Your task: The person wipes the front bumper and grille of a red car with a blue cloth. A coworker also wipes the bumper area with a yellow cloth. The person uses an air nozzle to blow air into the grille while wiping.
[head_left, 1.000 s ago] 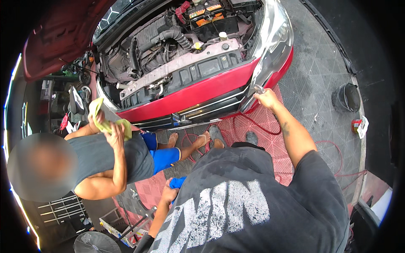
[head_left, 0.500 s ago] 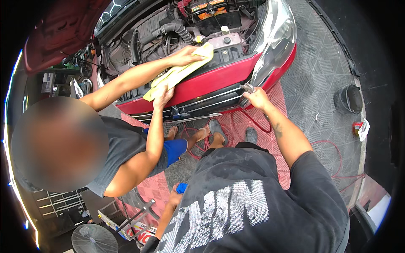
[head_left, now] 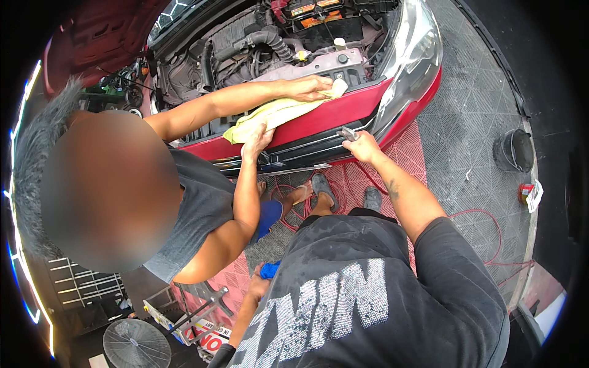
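At the front of a red car (head_left: 307, 130) with its hood raised, my right hand (head_left: 363, 147) is closed around a small grey, metal-looking tool (head_left: 348, 133). The tool's exact kind is unclear. It points at the dark grille (head_left: 307, 146), just below the red front panel, and a red hose (head_left: 367, 174) hangs beneath that hand. Low at my left side, my left hand (head_left: 259, 284) grips a bunched blue cloth (head_left: 270, 270). A co-worker on the left presses a yellow cloth (head_left: 270, 118) along the panel's upper edge with both hands.
The engine bay (head_left: 245, 49) lies exposed beyond the panel. Red hose coils around our feet on the tiled floor. A black bucket (head_left: 513, 151) and a red can (head_left: 526, 193) stand at the right. A round fan (head_left: 136, 345) is at the lower left.
The co-worker's upper hand and the yellow cloth have slid right along the panel, and the co-worker leans further in. My right hand keeps the tool by the grille; my left keeps the blue cloth.
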### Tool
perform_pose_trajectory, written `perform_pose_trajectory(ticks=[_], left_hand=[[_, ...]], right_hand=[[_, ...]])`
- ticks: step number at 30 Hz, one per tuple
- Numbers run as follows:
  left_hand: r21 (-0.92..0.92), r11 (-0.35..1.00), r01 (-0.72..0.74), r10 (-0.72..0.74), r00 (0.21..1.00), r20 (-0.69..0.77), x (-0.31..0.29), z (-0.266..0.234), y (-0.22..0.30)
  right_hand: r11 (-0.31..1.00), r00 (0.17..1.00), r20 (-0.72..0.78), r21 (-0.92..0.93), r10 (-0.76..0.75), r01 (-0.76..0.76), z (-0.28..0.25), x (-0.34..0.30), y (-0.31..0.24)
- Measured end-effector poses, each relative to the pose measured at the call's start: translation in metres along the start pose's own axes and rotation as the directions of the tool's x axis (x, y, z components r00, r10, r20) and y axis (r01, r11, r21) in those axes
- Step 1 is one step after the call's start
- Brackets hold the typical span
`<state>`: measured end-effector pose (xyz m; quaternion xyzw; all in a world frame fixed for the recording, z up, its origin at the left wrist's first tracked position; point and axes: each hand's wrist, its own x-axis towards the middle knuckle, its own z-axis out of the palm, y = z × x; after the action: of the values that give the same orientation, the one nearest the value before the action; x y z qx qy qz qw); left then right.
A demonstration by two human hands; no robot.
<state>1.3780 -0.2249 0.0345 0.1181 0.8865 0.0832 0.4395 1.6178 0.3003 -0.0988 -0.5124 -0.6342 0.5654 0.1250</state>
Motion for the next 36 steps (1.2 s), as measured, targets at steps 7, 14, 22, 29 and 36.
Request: perform_pose_trajectory(ticks=[7, 14, 22, 29, 36], left_hand=[[0.03, 1.0, 0.005, -0.005, 1.0, 0.011, 0.011, -0.004, -0.013], [0.075, 0.997, 0.015, -0.019, 0.999, 0.046, 0.028, 0.001, -0.03], [0.123, 0.992, -0.004, -0.002, 0.999, 0.05, 0.025, -0.008, -0.024], [0.152, 0.988, -0.018, 0.012, 0.999, 0.039, 0.017, -0.018, -0.002], [0.183, 0.983, -0.017, 0.009, 0.999, 0.043, 0.02, -0.018, 0.0]], right_hand=[[0.998, 0.996, 0.079, -0.053, 0.034, -0.03, 0.005, -0.01, -0.003], [0.969, 0.979, -0.142, 0.218, 0.148, -0.115, -0.037, -0.019, 0.058], [0.997, 0.982, -0.177, -0.035, -0.068, 0.063, -0.068, -0.007, 0.071], [0.975, 0.993, -0.055, -0.2, -0.106, 0.093, -0.059, -0.023, 0.033], [0.996, 0.991, -0.132, 0.092, 0.034, -0.022, -0.03, -0.022, 0.042]])
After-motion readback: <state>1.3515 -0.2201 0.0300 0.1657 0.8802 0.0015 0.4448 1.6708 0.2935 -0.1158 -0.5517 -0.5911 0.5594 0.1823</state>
